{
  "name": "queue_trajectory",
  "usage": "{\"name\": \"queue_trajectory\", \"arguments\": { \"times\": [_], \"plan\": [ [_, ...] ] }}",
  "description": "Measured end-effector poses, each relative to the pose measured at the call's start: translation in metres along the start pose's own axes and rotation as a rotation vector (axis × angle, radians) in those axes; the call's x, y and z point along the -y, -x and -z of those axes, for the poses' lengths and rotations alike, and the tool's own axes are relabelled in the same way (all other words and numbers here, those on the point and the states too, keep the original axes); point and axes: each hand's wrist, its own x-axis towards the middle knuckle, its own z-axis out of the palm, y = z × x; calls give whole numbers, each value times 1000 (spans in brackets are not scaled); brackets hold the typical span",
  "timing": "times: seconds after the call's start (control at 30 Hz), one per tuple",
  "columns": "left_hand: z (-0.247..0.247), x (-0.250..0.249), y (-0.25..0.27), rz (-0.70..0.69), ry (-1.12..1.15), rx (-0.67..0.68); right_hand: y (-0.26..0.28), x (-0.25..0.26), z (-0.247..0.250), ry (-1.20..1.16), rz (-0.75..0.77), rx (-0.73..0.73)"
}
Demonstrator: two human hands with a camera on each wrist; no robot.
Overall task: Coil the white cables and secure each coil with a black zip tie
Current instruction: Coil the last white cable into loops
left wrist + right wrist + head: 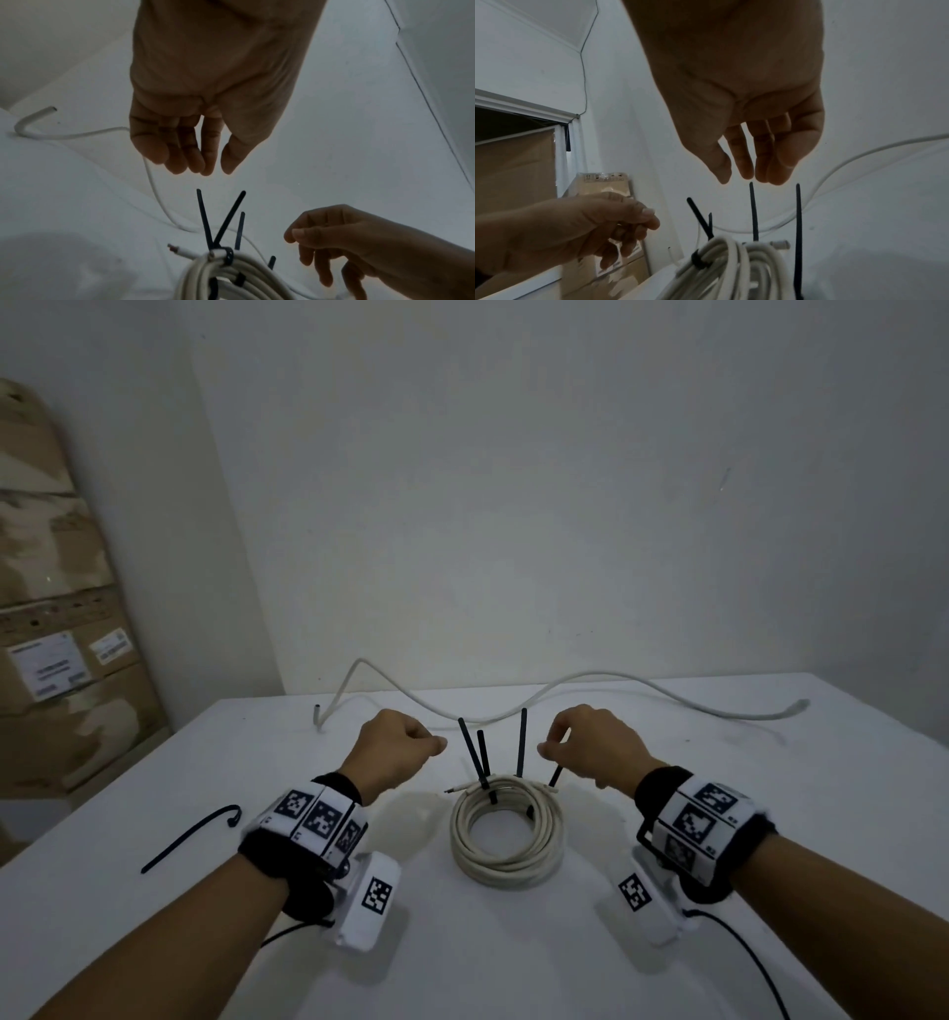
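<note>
White cable coil (506, 832) lies tied with black zip ties (522, 743); behind it a second cable (565, 693) is uncoiled. Left hand (395, 749) and right hand (598, 744) hover either side, fingers loosely curled, empty.

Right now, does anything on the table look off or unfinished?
The coiled cable is tied, but its zip tie tails stick straight up, untrimmed. A second white cable lies uncoiled along the table's back edge, one loop rising off the surface. A spare zip tie lies alone to the left. Nothing looks damaged.
</note>
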Motion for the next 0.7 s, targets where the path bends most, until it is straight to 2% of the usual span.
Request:
{"name": "queue_trajectory", "arguments": {
  "times": [0.2, 0.33, 0.5, 0.6, 0.7],
  "plan": [
    [10, -12, -27, -183, -218, -67, -33, -3, 22, -123, 20, 18],
    [13, -9, -62, -281, -395, -53, -76, -7, 29, -118, 43, 90],
    [8, 8, -116, -341, -655, -24, -152, -17, 24, 85, 66, 161],
    [5, 18, -148, -370, -865, 26, -195, -21, 15, 304, 92, 216],
    [3, 27, -174, -369, -1084, 110, -227, -25, -5, 544, 74, 344]
  ]
}}
